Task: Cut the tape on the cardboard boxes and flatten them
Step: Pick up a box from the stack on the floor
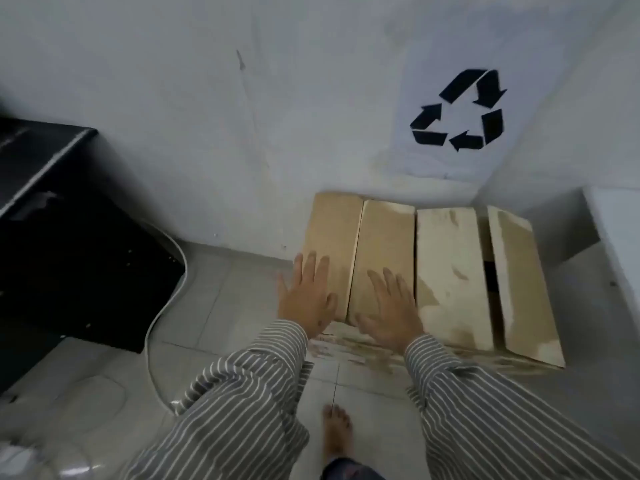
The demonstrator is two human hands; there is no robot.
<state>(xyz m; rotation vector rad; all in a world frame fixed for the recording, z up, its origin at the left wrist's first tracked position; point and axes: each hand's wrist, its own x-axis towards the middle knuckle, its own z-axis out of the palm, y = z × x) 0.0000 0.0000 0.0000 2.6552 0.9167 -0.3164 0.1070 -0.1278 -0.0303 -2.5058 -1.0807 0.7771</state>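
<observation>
A flattened brown cardboard box (446, 271) lies on the tiled floor against the white wall, its flaps spread side by side. Torn pale patches run along the flaps and the near edge. My left hand (306, 294) lies flat with straight fingers on the leftmost flap. My right hand (393, 306) presses flat on the flap beside it. A dark gap shows between the two right-hand flaps. No knife or cutter is visible.
A black recycling symbol (459, 110) is on the wall above the box. A black cabinet (69, 244) stands at the left with a white cable (162, 306) curving past it. A white ledge (613, 237) is at the right. My bare foot (336, 431) stands on the tiles.
</observation>
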